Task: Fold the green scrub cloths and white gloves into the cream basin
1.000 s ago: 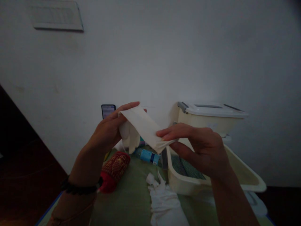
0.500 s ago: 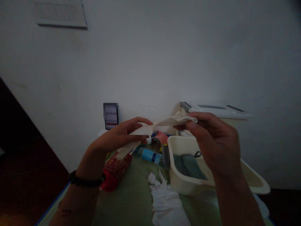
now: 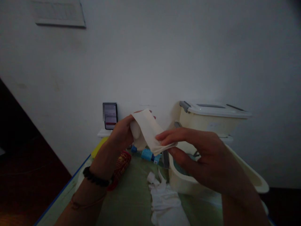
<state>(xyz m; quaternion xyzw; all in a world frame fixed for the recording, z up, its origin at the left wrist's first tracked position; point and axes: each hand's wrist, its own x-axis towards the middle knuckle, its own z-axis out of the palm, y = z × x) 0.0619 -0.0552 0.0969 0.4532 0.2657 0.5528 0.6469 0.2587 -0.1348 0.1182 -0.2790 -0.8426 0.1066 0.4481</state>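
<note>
A soft white cloth (image 3: 149, 127), folded into a band, hangs in the air in front of me. My left hand (image 3: 123, 133) holds its upper end, which drapes over the fingers and partly hides them. At the lower right end, my right hand (image 3: 199, 153) pinches the layered edge between thumb and fingers. Below the hands, a crumpled white fabric piece (image 3: 168, 204) lies on the green-topped table (image 3: 131, 201). Behind my left wrist is a red patterned item (image 3: 121, 166), partly covered by the arm.
A cream tub (image 3: 180, 182) with grey-green contents stands under my right hand. Beyond it is a lidded cream box (image 3: 211, 121). A bottle with a blue label (image 3: 148, 154) lies behind the cloth. A phone (image 3: 110, 116) stands against the wall, near something yellow (image 3: 100, 147).
The cloth has gone from stretched sideways to draped over my left hand and sloping down right. My left hand has turned and shifted right; my right hand has moved lower and left, still gripping the cloth.
</note>
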